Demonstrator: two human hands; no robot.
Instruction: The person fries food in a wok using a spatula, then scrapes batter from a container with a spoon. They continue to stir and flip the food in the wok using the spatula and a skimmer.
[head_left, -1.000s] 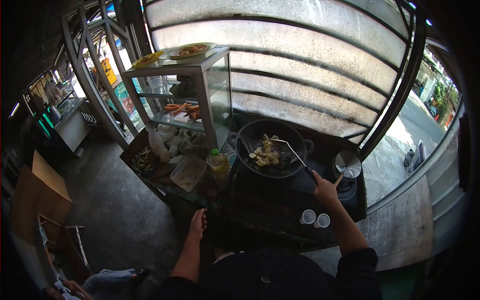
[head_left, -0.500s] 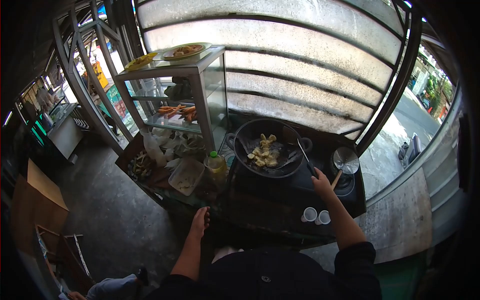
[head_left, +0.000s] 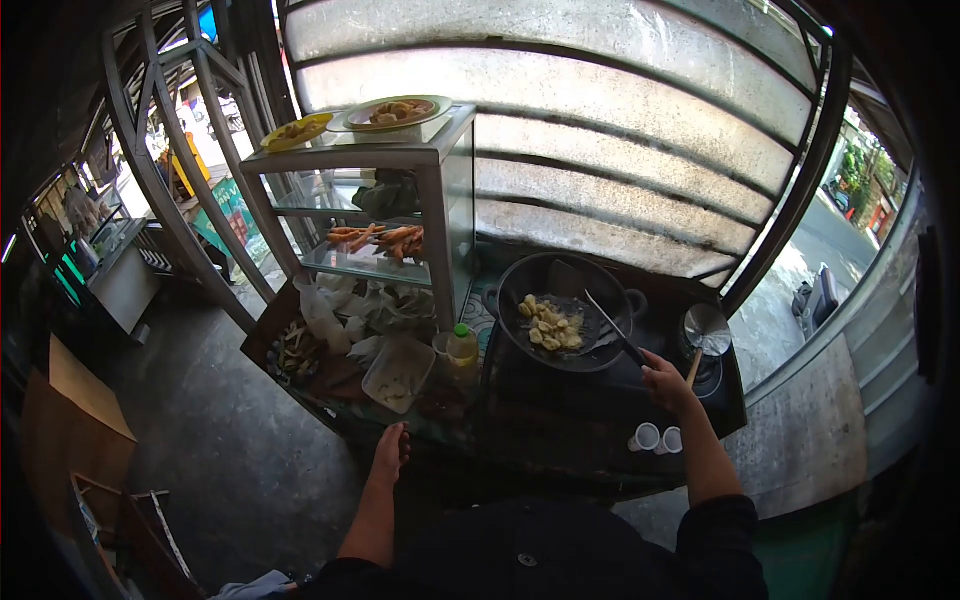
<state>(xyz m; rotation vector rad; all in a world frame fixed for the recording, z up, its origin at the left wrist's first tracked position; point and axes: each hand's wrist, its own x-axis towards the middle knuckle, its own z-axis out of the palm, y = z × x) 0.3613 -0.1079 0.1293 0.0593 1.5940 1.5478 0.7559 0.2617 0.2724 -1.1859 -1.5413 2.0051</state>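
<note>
My right hand [head_left: 667,382] is closed around the dark handle of a spatula [head_left: 612,325]. The spatula leans over the right side of a black wok [head_left: 507,325] and reaches inside it. Pale yellow pieces of food [head_left: 556,328] lie grouped in the wok's middle, on a wet, shiny bottom. My left hand [head_left: 391,450] hangs in front of the counter with its fingers curled in, and nothing shows in it. Nearest to that hand are a clear plastic tub [head_left: 397,375] with some bits inside and a green-capped bottle of yellowish liquid [head_left: 463,350].
A glass display case [head_left: 445,200] with plates on top stands at the back left. Right of the wok, a small pan [head_left: 707,330] with a wooden handle sits on a burner. Two white cups [head_left: 645,437] are near the front edge. Plastic bags [head_left: 320,310] lie at left.
My view has swung slightly left. The spatula has moved left, further into the wok, and the food pieces lie more closely together. My left hand stays low and curled.
</note>
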